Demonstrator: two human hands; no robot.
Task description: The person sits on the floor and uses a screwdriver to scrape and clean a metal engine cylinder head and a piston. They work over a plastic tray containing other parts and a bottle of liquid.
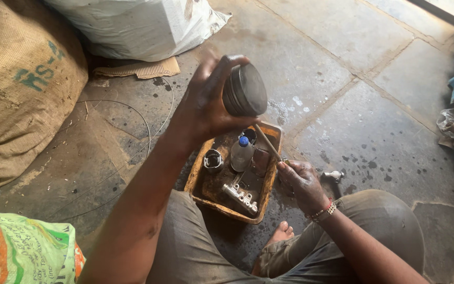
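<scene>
- The left hand is raised above the tray, fingers wrapped around a dark metal piston, gripping it by the side with its flat crown turned towards the right
- The right hand is closed on a thin rod-like tool whose tip points up at the underside of the piston
- Below sits an oily rusty tray holding a small bottle with a blue cap, a metal cup and a silvery ridged part
- A burlap sack and a white sack crowd the stained stone floor on the left; a loop of thin wire lies beside the tray, and a green woven bag sits at the lower left
</scene>
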